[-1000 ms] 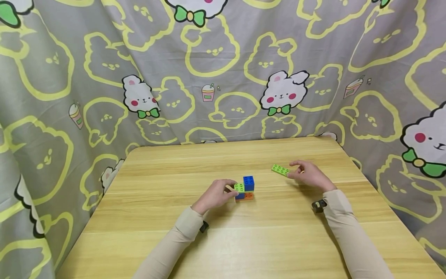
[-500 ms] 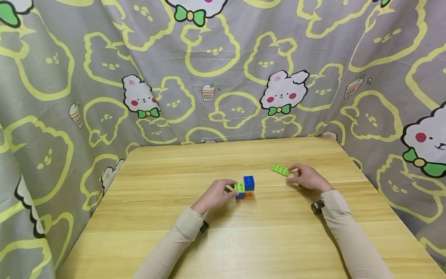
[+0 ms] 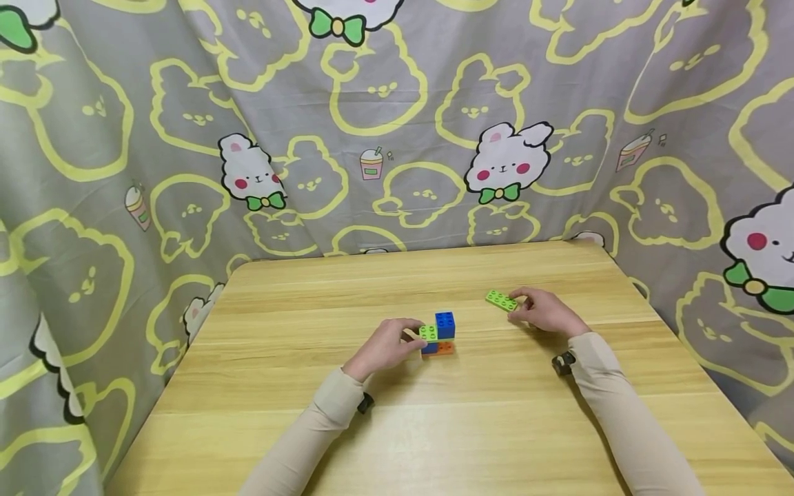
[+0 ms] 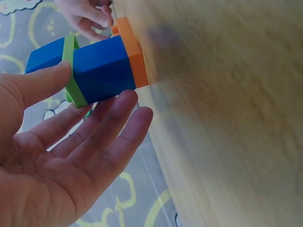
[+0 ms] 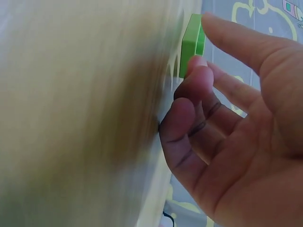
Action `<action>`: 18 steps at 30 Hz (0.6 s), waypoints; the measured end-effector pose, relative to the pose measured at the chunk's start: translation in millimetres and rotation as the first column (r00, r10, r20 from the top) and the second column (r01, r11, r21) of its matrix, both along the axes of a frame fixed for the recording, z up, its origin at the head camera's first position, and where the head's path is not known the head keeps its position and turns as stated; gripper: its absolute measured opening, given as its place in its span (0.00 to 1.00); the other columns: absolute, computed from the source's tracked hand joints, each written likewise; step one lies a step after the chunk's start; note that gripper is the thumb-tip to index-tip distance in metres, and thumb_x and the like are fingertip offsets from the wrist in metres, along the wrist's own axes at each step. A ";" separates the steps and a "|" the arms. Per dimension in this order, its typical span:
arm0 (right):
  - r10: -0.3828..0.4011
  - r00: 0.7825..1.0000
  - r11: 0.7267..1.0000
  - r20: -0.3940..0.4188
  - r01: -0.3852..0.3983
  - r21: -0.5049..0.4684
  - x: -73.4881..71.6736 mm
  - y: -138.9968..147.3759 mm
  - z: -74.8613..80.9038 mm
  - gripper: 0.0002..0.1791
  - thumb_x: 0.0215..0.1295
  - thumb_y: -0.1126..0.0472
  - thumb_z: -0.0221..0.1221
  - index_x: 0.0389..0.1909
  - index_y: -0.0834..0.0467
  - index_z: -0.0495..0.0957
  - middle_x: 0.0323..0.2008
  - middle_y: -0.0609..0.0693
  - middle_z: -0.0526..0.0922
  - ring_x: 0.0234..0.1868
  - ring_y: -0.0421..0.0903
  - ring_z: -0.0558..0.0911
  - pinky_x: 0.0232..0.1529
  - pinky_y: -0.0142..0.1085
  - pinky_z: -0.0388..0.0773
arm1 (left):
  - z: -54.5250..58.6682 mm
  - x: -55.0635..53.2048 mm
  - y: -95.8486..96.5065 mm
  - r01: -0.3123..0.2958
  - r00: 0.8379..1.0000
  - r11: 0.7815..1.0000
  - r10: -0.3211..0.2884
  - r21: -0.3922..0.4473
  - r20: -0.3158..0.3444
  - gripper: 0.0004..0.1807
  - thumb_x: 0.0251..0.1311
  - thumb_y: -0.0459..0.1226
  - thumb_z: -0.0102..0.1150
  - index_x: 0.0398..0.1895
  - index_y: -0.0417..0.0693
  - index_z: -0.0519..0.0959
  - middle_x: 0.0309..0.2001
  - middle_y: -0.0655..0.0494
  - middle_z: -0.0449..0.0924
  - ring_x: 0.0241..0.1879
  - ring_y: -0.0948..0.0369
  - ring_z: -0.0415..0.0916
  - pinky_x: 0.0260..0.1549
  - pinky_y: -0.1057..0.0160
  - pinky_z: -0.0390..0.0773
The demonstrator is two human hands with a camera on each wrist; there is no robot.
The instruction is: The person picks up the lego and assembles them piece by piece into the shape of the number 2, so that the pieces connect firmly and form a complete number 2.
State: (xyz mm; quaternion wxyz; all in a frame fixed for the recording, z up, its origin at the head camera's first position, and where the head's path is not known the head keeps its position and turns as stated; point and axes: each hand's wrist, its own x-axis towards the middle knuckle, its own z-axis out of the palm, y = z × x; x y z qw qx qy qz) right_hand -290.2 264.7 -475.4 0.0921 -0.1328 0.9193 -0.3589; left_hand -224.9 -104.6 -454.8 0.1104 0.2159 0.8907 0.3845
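My left hand (image 3: 387, 343) holds a small stack of toy building blocks between thumb and fingers. The stack's orange base plate (image 3: 445, 348) sits on the table, with a blue block (image 4: 104, 68) on it. Over that lies a light green plate (image 3: 428, 333), and a second blue block (image 3: 444, 324) tops the stack at its right side. In the left wrist view my thumb presses the green plate's edge. Farther right, my right hand (image 3: 546, 311) pinches the near end of a long light green block (image 3: 500, 300) with thumb and index finger; its other fingers are curled.
The wooden table (image 3: 409, 427) reaches back to a grey curtain (image 3: 347, 207) printed with yellow outlines and white rabbits. Curtain also hangs along both sides. Each wrist carries a small black camera, such as the right wrist camera (image 3: 563, 363).
My right hand's fingers have shifted along the near end of the long green block and closed on it. The left hand and the stack look unchanged; the head view has shifted slightly.
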 end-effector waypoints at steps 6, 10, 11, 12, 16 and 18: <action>-0.009 1.000 1.000 0.000 0.009 -0.010 -0.8 0.4 0.1 0.23 0.68 0.59 0.66 0.58 0.67 0.76 0.32 0.54 0.79 0.26 0.44 0.76 0.23 0.34 0.72 | 1.8 0.5 1.2 0.004 1.000 1.000 -0.004 0.008 0.007 0.22 0.71 0.40 0.62 0.64 0.40 0.79 0.58 0.46 0.83 0.47 0.53 0.85 0.42 0.60 0.85; -0.013 1.000 1.000 -0.009 0.013 0.005 0.0 0.3 0.6 0.14 0.68 0.59 0.66 0.46 0.65 0.79 0.31 0.53 0.79 0.27 0.44 0.77 0.26 0.34 0.73 | 1.9 0.5 1.1 0.009 1.000 1.000 -0.009 0.008 0.009 0.22 0.71 0.40 0.62 0.64 0.40 0.78 0.57 0.46 0.83 0.47 0.53 0.85 0.43 0.60 0.85; -0.010 1.000 1.000 -0.014 0.010 0.009 0.3 0.3 0.9 0.13 0.68 0.59 0.66 0.44 0.65 0.79 0.30 0.52 0.80 0.27 0.43 0.77 0.27 0.34 0.74 | 1.8 0.7 1.1 0.009 1.000 1.000 -0.009 0.009 0.010 0.22 0.71 0.40 0.62 0.63 0.40 0.79 0.57 0.46 0.83 0.47 0.53 0.85 0.43 0.60 0.85; -0.004 1.000 1.000 -0.018 0.004 0.011 0.9 0.4 1.2 0.13 0.68 0.59 0.66 0.43 0.65 0.78 0.31 0.52 0.80 0.27 0.43 0.77 0.27 0.35 0.74 | 1.6 0.7 1.1 0.008 1.000 1.000 -0.008 0.009 0.010 0.22 0.71 0.40 0.62 0.63 0.40 0.79 0.57 0.46 0.83 0.47 0.53 0.85 0.43 0.60 0.85; 0.014 0.999 1.000 -0.031 -0.014 -0.004 1.0 0.0 1.1 0.21 0.67 0.60 0.67 0.55 0.67 0.76 0.32 0.53 0.80 0.27 0.43 0.76 0.26 0.35 0.73 | 1.1 0.8 1.4 0.007 1.000 1.000 -0.007 0.014 0.010 0.21 0.71 0.40 0.62 0.63 0.40 0.79 0.56 0.46 0.84 0.47 0.53 0.85 0.43 0.60 0.85; 0.030 0.999 0.999 -0.031 -0.030 -0.014 0.1 -0.7 0.0 0.28 0.67 0.60 0.67 0.63 0.68 0.73 0.33 0.54 0.80 0.27 0.43 0.77 0.26 0.34 0.74 | 1.1 0.8 1.4 0.006 1.000 1.000 -0.006 0.014 0.009 0.21 0.71 0.40 0.62 0.63 0.40 0.79 0.56 0.46 0.84 0.47 0.53 0.85 0.43 0.60 0.85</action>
